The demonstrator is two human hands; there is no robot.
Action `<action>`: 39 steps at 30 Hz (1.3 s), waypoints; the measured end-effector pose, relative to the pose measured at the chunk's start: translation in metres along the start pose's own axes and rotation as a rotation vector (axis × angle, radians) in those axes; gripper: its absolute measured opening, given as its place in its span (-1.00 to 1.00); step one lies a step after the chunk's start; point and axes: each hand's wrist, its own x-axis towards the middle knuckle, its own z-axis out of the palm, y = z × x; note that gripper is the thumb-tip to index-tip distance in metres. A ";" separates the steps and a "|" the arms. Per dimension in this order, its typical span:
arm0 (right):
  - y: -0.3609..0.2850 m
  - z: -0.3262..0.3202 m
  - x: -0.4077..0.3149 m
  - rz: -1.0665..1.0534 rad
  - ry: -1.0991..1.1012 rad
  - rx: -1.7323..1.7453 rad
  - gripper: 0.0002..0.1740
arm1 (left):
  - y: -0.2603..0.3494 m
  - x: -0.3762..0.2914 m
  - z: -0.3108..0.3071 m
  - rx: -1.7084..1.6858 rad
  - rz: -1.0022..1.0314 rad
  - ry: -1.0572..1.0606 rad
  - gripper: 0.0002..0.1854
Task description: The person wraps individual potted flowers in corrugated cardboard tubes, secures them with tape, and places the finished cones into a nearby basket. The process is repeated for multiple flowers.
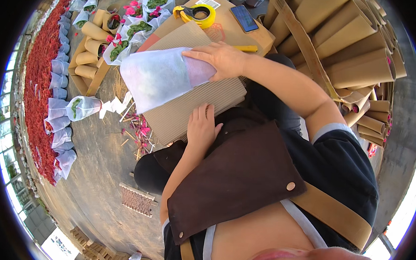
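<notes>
My right hand (226, 60) grips the narrow pot end of a potted plant in a white non-woven sleeve (155, 76). The sleeve lies on its side, its wide mouth towards the left. Through the thin fabric the plant is only a faint green blur. Beneath it is a stack of corrugated cardboard sheets (170, 123) over my lap. On the near edge of the cardboard rests my left hand (202, 124), palm down, thumb apart from the fingers, holding nothing.
A carton (229, 14) ahead bears a yellow tape dispenser (201, 16), a phone (244, 18) and a yellow cutter (247, 48). Many cardboard-wrapped plants (361, 66) fill a box at right. Sleeved cyclamens (139, 28) stand ahead left. Petals and stems (142, 131) litter the floor.
</notes>
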 end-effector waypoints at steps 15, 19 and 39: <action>0.021 -0.002 -0.009 -0.082 -0.286 0.124 -0.15 | -0.020 0.076 -0.032 0.293 0.086 0.106 -0.25; 0.005 -0.004 -0.037 -0.196 -0.103 0.112 -0.29 | -0.012 0.072 -0.036 0.163 -0.142 -0.210 -0.09; -0.013 0.020 0.105 0.179 -0.310 0.057 -0.50 | -0.031 0.076 -0.043 0.202 -0.172 -0.131 0.00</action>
